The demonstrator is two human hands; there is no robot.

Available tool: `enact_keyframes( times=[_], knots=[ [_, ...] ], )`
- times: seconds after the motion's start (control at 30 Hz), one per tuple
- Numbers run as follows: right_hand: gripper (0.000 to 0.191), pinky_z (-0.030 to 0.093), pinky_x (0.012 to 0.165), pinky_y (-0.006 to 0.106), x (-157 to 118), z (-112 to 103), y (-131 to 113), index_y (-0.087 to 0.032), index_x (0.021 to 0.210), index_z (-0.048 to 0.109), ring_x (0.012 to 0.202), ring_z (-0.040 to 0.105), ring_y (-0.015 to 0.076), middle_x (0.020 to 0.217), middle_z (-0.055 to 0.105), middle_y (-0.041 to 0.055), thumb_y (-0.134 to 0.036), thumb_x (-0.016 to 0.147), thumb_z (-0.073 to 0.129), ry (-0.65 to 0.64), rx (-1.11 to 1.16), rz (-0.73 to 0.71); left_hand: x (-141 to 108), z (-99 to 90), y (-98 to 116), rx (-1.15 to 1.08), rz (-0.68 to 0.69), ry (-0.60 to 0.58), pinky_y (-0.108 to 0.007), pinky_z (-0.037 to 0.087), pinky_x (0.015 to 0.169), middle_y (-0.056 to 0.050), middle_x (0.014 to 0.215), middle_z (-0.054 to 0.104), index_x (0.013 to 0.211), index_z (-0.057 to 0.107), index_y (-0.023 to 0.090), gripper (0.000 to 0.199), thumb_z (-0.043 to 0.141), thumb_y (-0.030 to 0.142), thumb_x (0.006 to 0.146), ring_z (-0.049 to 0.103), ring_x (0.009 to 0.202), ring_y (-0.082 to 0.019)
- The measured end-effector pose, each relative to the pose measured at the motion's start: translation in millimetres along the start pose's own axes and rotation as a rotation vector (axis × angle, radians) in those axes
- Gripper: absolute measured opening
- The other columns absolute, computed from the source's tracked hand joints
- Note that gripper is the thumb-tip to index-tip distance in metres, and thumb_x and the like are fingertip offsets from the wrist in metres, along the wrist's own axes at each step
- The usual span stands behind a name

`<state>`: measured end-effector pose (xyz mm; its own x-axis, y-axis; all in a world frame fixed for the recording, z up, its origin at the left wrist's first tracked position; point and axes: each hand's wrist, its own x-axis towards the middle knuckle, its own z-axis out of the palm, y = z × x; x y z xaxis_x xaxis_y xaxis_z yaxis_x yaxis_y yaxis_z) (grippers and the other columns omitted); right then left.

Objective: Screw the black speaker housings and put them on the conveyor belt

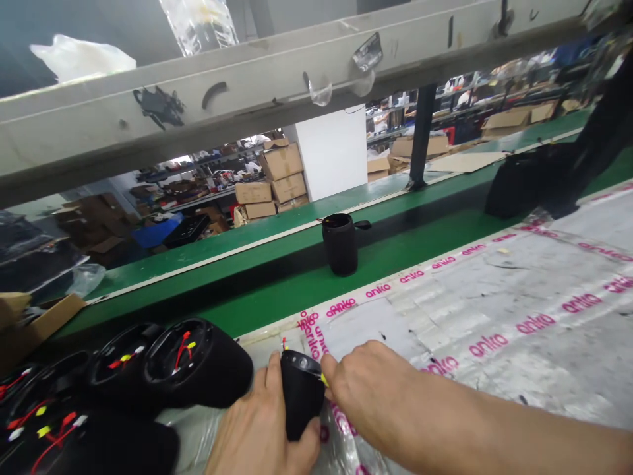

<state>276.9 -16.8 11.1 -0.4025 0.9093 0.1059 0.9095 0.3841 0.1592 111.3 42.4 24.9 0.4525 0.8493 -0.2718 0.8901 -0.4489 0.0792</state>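
A black fabric-covered cylinder (pixel 302 399) is held by my left hand (pixel 264 422), its fingers wrapped round the left side and the thumb on the near face. The cylinder's upper end shows a smooth dark panel with small round marks. At its right edge my right hand (pixel 370 389) has its fingers closed, with a bit of yellow showing beside the fingertips; what they pinch is mostly hidden. A short red wire sticks up behind the cylinder.
Several black cylinders (pixel 225 363) with red wires and yellow and white connectors lie at the left. Another black cylinder with a strap (pixel 340 245) stands on the green belt (pixel 277 297). Pink-printed tape crosses the covered table (pixel 475 303). A metal beam (pixel 277 72) spans above.
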Motion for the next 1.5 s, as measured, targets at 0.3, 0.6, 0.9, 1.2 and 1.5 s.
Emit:
enact_keyframes(
  times=[0.3, 0.6, 0.9, 1.2, 1.5],
  knots=[
    [0.004, 0.027, 0.042, 0.033, -6, 59, -12, -0.02, 0.093, 0.052, 0.046, 0.056, 0.0194, 0.074, 0.063, 0.0014, -0.017, 0.094, 0.054, 0.179, 0.128, 0.14, -1, 4.1, -1, 0.016, -0.004, 0.039, -0.037, 0.048, 0.088, -0.017, 0.131, 0.058, 0.149, 0.032, 0.011, 0.075, 0.055, 0.034, 0.081, 0.065, 0.108, -0.032],
    [0.014, 0.024, 0.049, 0.032, -14, 29, -7, -0.022, 0.094, 0.048, 0.057, 0.063, 0.0235, 0.068, 0.064, -0.0014, -0.032, 0.103, 0.047, 0.263, 0.34, 0.368, -10, -0.9, 5, 0.0, -0.036, 0.074, -0.038, 0.047, 0.09, -0.016, 0.132, 0.058, 0.149, 0.03, 0.013, 0.069, 0.048, 0.035, 0.086, 0.065, 0.109, -0.032],
    [0.009, 0.029, 0.049, 0.032, -13, 41, -16, -0.019, 0.097, 0.055, 0.062, 0.068, 0.0256, 0.068, 0.068, 0.0012, -0.028, 0.099, 0.054, 0.176, 0.37, 0.331, -12, 2.2, 15, 0.092, -0.104, 0.065, -0.04, 0.049, 0.088, -0.018, 0.132, 0.056, 0.15, 0.027, 0.009, 0.075, 0.05, 0.037, 0.084, 0.065, 0.109, -0.035],
    [0.007, 0.032, 0.048, 0.03, -6, 43, -18, -0.017, 0.096, 0.056, 0.054, 0.066, 0.0241, 0.065, 0.068, 0.002, -0.024, 0.097, 0.055, 0.135, 0.31, 0.288, -14, -0.9, 19, 0.044, -0.106, 0.097, -0.042, 0.049, 0.089, -0.018, 0.129, 0.059, 0.149, 0.03, 0.008, 0.075, 0.053, 0.034, 0.083, 0.065, 0.109, -0.035],
    [0.001, 0.027, 0.044, 0.034, -8, 36, -13, -0.018, 0.094, 0.057, 0.045, 0.057, 0.0207, 0.06, 0.059, -0.0017, -0.017, 0.093, 0.057, 0.179, 0.127, 0.155, -10, 2.2, 20, 0.078, -0.096, 0.043, -0.042, 0.053, 0.086, -0.021, 0.127, 0.058, 0.15, 0.028, 0.003, 0.077, 0.053, 0.034, 0.083, 0.067, 0.104, -0.035]
  ],
)
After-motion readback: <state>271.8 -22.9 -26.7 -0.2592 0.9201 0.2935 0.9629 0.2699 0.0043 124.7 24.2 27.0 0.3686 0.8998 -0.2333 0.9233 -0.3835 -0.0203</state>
